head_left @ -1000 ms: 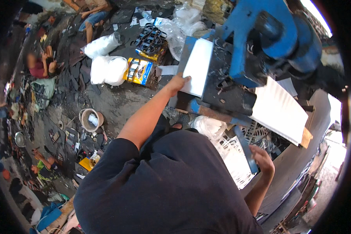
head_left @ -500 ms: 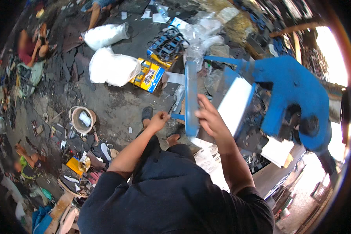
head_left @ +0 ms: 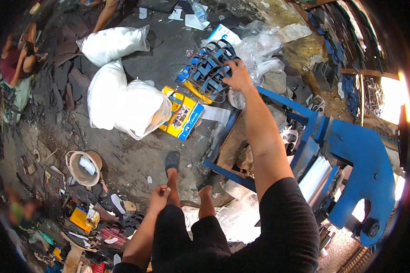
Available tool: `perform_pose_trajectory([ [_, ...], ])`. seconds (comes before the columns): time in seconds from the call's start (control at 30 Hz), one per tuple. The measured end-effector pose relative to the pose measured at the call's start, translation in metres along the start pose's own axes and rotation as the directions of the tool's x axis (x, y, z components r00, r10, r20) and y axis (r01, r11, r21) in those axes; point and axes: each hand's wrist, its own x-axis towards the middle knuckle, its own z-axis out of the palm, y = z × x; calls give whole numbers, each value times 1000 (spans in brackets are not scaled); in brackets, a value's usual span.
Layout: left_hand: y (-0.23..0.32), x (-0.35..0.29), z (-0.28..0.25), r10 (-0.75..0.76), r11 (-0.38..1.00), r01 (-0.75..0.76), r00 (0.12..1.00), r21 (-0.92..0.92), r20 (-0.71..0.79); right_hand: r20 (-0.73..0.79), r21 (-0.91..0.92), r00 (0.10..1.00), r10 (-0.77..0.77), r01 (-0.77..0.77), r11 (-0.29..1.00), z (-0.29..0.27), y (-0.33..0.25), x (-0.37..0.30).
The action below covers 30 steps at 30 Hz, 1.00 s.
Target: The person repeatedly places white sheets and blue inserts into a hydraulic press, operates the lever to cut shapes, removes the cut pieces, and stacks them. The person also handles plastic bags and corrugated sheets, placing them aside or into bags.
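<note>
My right arm is stretched forward, and my right hand (head_left: 239,76) is at the right edge of a pile of black and blue sandal straps (head_left: 209,68). Its thumb and fingers are apart, and the fingertips reach the outer straps. The pile rests on a yellow and blue box (head_left: 198,93). My left hand (head_left: 159,198) hangs low beside my left leg with its fingers curled together; what they hold, if anything, is too small to make out.
On the right stands a blue press (head_left: 360,159) with a blue frame (head_left: 230,175) near my legs. White stuffed bags (head_left: 132,107), another yellow and blue box (head_left: 183,113) and a bucket (head_left: 95,168) sit on the littered floor. People sit at far left.
My right hand has left the blue panel of the press and reached forward to the sandal straps. My left hand has dropped back toward my leg, away from the blue handle.
</note>
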Motion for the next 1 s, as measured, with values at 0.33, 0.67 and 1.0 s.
perform_pose_trajectory([
  [0.33,87,43,63,115,985,-118,993,125,29,-564,69,804,-188,272,960,74,-68,-36],
  [0.67,109,68,39,38,999,-38,999,-23,22,103,351,852,513,-513,783,322,-189,-128],
  [1.0,132,31,30,16,989,-21,999,147,38,220,338,848,483,-530,777,196,-127,-187],
])
